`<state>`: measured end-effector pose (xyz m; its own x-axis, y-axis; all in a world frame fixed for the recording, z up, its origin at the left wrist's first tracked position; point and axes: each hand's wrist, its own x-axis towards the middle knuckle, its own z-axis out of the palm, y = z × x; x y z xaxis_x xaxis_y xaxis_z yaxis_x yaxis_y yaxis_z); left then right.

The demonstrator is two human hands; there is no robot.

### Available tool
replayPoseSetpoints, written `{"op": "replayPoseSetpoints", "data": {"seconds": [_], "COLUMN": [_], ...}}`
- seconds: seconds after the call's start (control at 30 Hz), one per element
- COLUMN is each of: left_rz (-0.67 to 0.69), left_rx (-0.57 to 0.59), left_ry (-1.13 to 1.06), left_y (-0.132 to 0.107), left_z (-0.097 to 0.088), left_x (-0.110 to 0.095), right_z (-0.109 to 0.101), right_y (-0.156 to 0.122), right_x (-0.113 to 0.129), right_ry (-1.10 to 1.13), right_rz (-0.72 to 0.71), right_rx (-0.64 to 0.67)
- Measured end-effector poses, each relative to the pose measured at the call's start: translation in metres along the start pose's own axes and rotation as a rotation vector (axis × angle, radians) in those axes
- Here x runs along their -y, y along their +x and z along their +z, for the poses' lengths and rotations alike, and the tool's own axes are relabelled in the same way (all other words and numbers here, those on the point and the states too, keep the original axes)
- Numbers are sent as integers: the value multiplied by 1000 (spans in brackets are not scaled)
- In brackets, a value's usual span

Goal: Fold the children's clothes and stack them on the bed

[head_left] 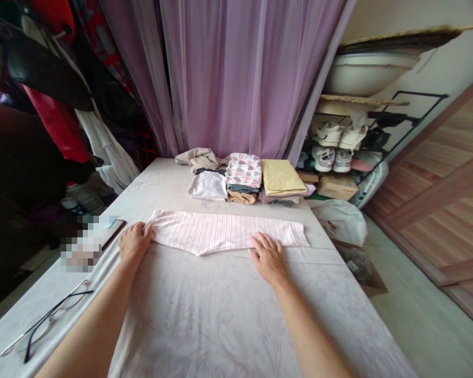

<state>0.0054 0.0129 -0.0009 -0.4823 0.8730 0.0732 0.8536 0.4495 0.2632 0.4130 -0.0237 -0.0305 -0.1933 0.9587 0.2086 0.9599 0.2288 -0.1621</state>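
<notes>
A pair of pink-and-white striped trousers [220, 231] lies folded lengthwise across the table, its wide waist end to the left and its leg end to the right. At the waist end, my left hand [135, 240] has its fingers bent together, pinching the cloth's edge. My right hand [268, 257] rests with fingers spread on the lower edge of the leg part, holding nothing. Behind the trousers are folded clothes: a white piece [208, 186], a heart-patterned piece [243, 170] on top of a stack, and a yellow piece [283, 177] on another.
Eyeglasses [49, 317] and a phone [114, 233], partly blurred out, lie on the left of the cloth-covered table [205, 315]. A purple curtain [228, 79] hangs behind. Shoes [333, 157] stand on a rack to the right, above a white plastic bag [342, 223].
</notes>
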Motion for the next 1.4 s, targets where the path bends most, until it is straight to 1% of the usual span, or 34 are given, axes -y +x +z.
{"op": "replayPoseSetpoints", "data": {"seconds": [0.1,0.17,0.23,0.33,0.4,0.57,0.63,0.67,0.77,0.83,0.9,0.97,1.0,1.07,1.13,1.23,1.33,1.4], "left_rz": [20,25,29,31,30,30,24,23,29,23,19,44,66,115,140,92,33,47], "left_rx": [4,6,14,31,31,11,0,-6,-18,-21,-30,-50,-62,-83,-93,-71,-46,-48], "left_ry": [23,36,47,71,86,118,113,109,98,92,93,80,64,19,-11,10,38,33], "left_y": [2,3,4,3,4,9,12,13,16,17,17,17,16,15,15,15,15,15], "left_z": [2,2,2,0,0,7,10,11,14,14,15,16,17,18,17,15,13,13], "left_x": [3,4,3,1,1,5,7,8,10,12,14,16,17,19,20,17,12,11], "right_z": [-4,-5,-7,-10,-11,-8,-6,-6,-6,-7,-9,-10,-10,-10,-9,-6,-4,-4], "right_y": [0,2,5,12,18,26,26,25,19,12,4,-3,-5,-8,-7,-5,-3,-3], "right_x": [2,-1,-9,-25,-35,-43,-47,-50,-70,-86,-99,-108,-110,-112,-113,-117,-123,-126], "right_ry": [15,18,22,56,84,130,143,144,108,60,9,-35,-52,-72,-73,-57,-28,-1], "right_rz": [1,-18,-80,-214,-261,-259,-205,-145,134,352,557,681,708,716,714,703,661,634], "right_rx": [15,18,26,41,36,-22,-77,-131,-354,-462,-488,-442,-412,-370,-363,-378,-391,-389]}}
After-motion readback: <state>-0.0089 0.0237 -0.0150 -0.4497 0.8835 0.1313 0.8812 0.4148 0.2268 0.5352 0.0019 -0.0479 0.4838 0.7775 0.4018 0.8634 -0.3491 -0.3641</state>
